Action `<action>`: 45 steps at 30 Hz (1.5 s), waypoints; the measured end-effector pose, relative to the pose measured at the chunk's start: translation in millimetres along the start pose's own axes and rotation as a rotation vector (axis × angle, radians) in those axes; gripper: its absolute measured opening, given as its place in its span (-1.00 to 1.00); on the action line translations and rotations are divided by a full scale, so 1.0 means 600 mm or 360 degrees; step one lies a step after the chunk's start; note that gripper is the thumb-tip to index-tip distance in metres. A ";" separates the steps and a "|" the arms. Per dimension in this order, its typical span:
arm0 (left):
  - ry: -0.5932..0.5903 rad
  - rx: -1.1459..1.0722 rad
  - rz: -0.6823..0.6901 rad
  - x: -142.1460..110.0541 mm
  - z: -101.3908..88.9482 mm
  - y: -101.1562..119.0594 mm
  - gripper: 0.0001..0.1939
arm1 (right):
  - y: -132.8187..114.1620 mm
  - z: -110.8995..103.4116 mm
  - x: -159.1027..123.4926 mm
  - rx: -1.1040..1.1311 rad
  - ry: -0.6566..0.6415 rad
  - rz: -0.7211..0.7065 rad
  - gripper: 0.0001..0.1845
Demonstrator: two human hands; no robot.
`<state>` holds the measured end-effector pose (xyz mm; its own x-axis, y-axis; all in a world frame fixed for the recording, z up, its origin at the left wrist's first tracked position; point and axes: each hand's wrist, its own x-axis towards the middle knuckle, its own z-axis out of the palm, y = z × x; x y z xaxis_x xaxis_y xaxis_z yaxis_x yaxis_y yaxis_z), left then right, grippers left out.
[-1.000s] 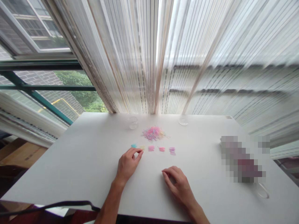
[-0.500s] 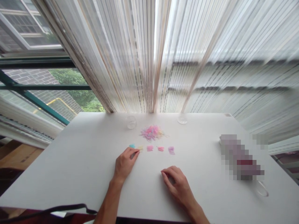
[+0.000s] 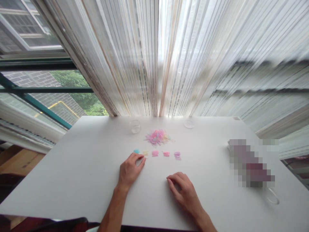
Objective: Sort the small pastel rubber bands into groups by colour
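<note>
A heap of tiny pastel loops (image 3: pixel 157 137), mostly pink, lies toward the far middle of the white table (image 3: pixel 72 170). In front of it runs a row of small sorted piles: blue (image 3: pixel 136 151), yellow (image 3: pixel 145 153), pink (image 3: pixel 155 153), deeper pink (image 3: pixel 166 154) and purple (image 3: pixel 177 155). My left hand (image 3: pixel 130 169) rests on the table just below the blue and yellow piles, thumb and forefinger pinched together. My right hand (image 3: pixel 183 190) lies on the table nearer me, fingers curled loosely, nothing visible in it.
Two small clear cups (image 3: pixel 135 127) (image 3: pixel 188 123) stand at the table's far edge, another clear ring-shaped lid (image 3: pixel 272 195) at the right. A blurred-out object (image 3: pixel 249 164) lies at the right. Striped curtains hang behind; a window is at left.
My left hand drew back slightly from the yellow pile toward me. The right hand stayed put. The view shifted a little.
</note>
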<state>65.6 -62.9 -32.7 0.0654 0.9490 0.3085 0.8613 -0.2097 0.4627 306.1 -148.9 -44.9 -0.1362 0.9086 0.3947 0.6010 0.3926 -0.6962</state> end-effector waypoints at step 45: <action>0.0099 0.0064 0.0002 0.000 0.018 0.001 -0.91 | 0.003 0.000 -0.003 -0.0047 -0.0036 0.0006 -0.83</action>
<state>71.3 -60.4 -41.4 0.0363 0.9320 0.3607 0.8808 -0.2003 0.4290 307.6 -149.8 -46.9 -0.1514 0.9131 0.3785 0.6245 0.3852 -0.6794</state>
